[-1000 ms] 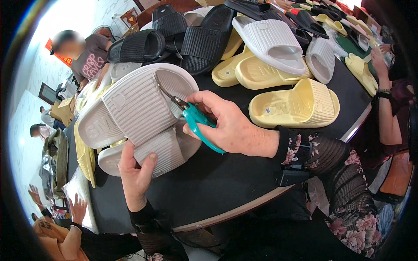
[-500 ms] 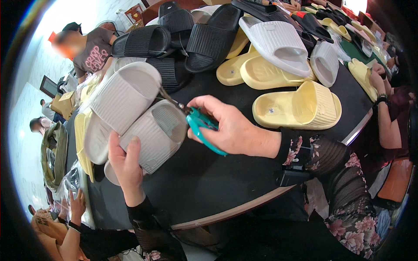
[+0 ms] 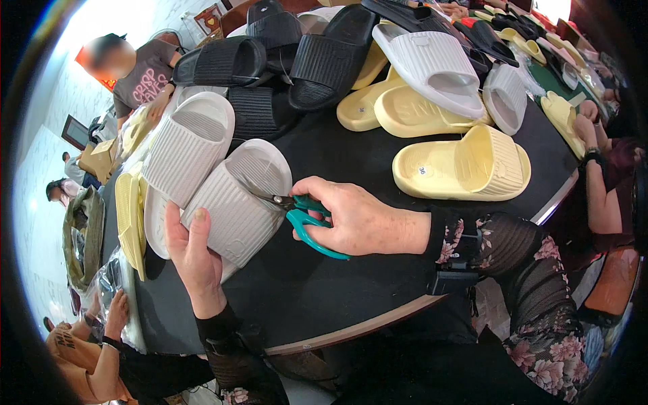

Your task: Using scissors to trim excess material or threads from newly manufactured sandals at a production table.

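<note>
A pair of light grey ribbed slide slippers is held up over the dark table at the left. My left hand (image 3: 196,263) grips the near slipper (image 3: 236,206) by its strap side, thumb on top and the other fingers largely hidden. Beside it, the far slipper (image 3: 182,155) overlaps it slightly. My right hand (image 3: 371,219) is closed around teal-handled scissors (image 3: 314,239). Their metal blades point left across the opening of the near slipper; whether they touch anything there is too fine to tell.
Black slides (image 3: 324,64) pile up at the back, with white (image 3: 435,67) and yellow slippers (image 3: 462,165) to the right. More yellow ones (image 3: 131,223) lie at the left edge. Co-workers surround the table (image 3: 324,290); one person's hands (image 3: 587,125) hold a yellow slipper at the right.
My right hand has lowered the scissors, and their blades now lie over the near slipper's opening. The grey slippers have shifted and tilted a little in my left hand.
</note>
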Demonstrator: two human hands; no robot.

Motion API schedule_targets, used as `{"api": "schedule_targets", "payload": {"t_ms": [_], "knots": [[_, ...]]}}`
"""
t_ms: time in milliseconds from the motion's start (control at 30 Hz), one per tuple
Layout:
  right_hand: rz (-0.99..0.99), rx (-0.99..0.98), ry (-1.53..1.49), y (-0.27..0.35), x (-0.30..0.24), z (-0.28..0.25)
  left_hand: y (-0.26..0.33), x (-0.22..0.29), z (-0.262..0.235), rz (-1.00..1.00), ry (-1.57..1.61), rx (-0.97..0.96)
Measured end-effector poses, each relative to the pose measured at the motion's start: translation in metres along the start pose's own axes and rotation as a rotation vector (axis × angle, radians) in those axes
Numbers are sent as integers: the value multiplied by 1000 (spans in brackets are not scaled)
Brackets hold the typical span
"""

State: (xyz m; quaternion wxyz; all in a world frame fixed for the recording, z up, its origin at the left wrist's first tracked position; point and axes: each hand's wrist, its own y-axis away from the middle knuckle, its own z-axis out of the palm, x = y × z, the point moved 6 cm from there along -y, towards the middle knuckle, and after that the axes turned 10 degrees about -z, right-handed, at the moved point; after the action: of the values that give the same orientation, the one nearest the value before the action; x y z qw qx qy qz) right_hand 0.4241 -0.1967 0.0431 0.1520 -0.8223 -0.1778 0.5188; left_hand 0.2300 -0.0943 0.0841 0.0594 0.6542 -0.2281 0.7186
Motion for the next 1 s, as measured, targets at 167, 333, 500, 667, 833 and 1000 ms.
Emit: {"api": "schedule_targets", "payload": {"t_ms": [167, 333, 500, 667, 833, 1000], "knots": [[-30, -8, -23, 0, -1, -1, 1, -3, 1, 23, -29, -3], [-139, 141, -104, 0, 6, 0, 3, 0, 11, -36, -35, -11], [-125, 162, -137, 1, 5, 3, -3, -6, 6, -98, -63, -9], [-110, 131, -73, 2, -2, -2, -6, -15, 6, -218, -9, -46], [-121, 179, -105, 1, -10, -8, -11, -33, 3, -308, -7, -83], [-94, 306, -313, 8, -32, -24, -12, -36, 4, -317, 12, -98]]}}
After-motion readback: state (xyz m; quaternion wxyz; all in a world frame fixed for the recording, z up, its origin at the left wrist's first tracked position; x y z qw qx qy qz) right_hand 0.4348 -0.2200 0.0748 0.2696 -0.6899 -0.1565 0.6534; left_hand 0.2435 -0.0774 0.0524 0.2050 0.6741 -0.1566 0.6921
